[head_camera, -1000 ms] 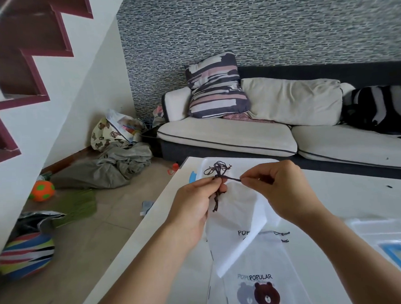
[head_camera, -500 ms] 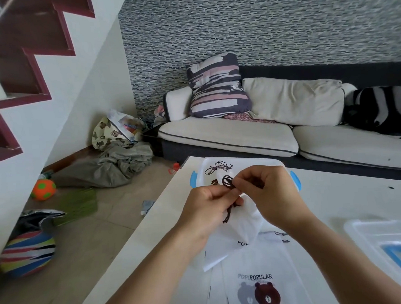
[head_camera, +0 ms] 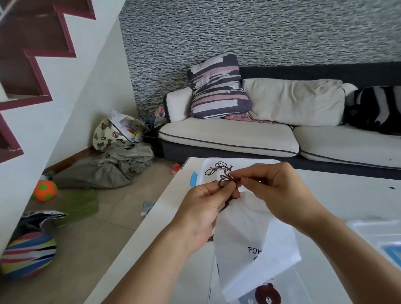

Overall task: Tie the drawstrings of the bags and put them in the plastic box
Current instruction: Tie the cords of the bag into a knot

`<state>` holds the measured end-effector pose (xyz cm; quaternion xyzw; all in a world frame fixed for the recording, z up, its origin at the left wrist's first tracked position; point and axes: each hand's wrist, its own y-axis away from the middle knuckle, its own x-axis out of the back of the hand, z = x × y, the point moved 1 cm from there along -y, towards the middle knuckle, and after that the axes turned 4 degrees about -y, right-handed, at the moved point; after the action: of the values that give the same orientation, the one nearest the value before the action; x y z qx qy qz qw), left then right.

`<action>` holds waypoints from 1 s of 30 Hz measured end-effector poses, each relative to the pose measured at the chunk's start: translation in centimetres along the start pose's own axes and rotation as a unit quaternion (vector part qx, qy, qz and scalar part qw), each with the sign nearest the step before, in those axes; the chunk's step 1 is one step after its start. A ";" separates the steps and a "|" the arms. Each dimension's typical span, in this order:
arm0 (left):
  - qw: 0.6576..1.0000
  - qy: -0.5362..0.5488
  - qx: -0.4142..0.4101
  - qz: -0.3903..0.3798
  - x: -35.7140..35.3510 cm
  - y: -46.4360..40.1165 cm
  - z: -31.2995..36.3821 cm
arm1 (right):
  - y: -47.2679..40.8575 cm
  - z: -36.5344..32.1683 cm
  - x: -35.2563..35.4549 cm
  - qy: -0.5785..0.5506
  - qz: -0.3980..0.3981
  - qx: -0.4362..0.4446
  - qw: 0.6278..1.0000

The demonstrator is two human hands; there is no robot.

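A white drawstring bag printed "POP" hangs above the table from my two hands. My left hand pinches its dark brown drawstring at the bag's gathered neck. My right hand pinches the same cord from the right, where it forms small loops between my fingertips. Beyond my hands a clear plastic box with a blue handle holds a tied bag whose brown cord shows. More flat bags with a bear print lie on the table under the held bag.
The white table runs to the right. A clear lid with blue trim lies at its right edge. A sofa with cushions stands behind. Balls, grey cloth and a bag litter the floor at left.
My hands came together from a stretched cord to forming loops at the bag's neck. The bag now hangs lower and longer below my hands.
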<state>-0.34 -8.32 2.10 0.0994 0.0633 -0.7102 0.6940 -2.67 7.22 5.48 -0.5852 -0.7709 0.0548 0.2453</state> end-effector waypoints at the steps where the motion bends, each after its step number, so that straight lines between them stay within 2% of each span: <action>1: 1.000 -0.005 -0.005 0.004 0.0 -0.1 0.1 | 0.0 -0.1 0.1 -0.028 0.018 -0.004 0.999; 6: 0.999 -0.030 -0.024 0.008 0.1 -0.1 0.1 | -0.3 0.2 0.2 -0.060 0.075 -0.040 0.995; 10: 0.998 -0.040 -0.038 0.006 0.2 -0.2 -0.1 | -0.2 0.2 -1.1 -0.072 0.067 -0.046 0.994; 16: 1.000 0.016 -0.020 -0.019 0.3 0.1 0.0 | 0.0 0.1 -2.0 -0.089 0.081 -0.062 0.991; 19: 1.000 0.017 -0.021 -0.004 0.2 0.2 0.0 | 0.1 0.0 -2.0 -0.065 0.087 -0.043 0.993; 22: 0.999 0.036 -0.017 0.030 0.1 -0.1 0.0 | 0.1 -0.1 -1.6 -0.052 0.050 -0.033 0.997; 30: 0.993 -0.077 -0.068 0.063 0.6 -0.6 -0.1 | 0.0 0.4 -1.1 0.002 0.065 -0.047 0.997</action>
<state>-0.99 -8.88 1.81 0.0010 0.0514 -0.6648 0.7453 -2.66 6.23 4.82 -0.6454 -0.7322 0.0330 0.2153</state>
